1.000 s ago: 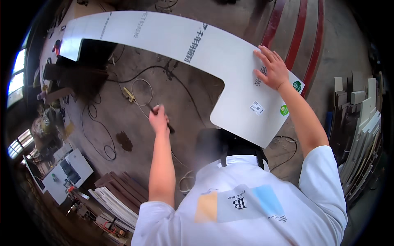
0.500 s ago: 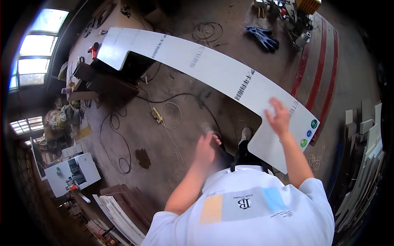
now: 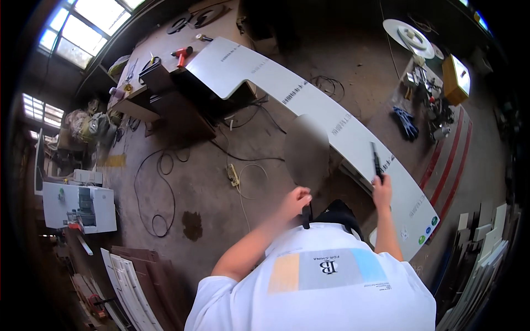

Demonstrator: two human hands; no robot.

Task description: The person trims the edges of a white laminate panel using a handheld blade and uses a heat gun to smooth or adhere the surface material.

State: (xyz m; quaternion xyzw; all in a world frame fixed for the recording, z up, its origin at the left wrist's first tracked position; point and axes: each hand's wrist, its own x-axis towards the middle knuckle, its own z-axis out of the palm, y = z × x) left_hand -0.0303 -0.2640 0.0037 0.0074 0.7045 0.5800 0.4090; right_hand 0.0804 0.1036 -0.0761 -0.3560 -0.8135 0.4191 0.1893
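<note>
A long curved white panel (image 3: 342, 124) with printed marks and a notched underside runs from the table at the far left to the near right. Over its near part, my right hand (image 3: 382, 190) grips a slim black tool (image 3: 377, 160), knife-like, pointing away from me. Whether the tool touches the panel I cannot tell. In front of my waist, my left hand (image 3: 298, 199) is closed, its fingers curled beside a black strap (image 3: 306, 217). What it holds, if anything, is hidden. Small round stickers (image 3: 428, 230) mark the panel's near right corner.
On the far-left table (image 3: 212, 16) lies a red tool (image 3: 181, 55). Blue gloves (image 3: 406, 122) rest at the right beside metal tools and a yellow box (image 3: 456, 80). Cables (image 3: 160, 193) cross the floor. Boards (image 3: 475, 259) stack at the right. A blurred patch hides part of the middle.
My right hand has come off the panel's surface and now holds the slim black tool. My left hand has drawn nearer my waist and closed. The view has swung, shifting the scene rightward and down.
</note>
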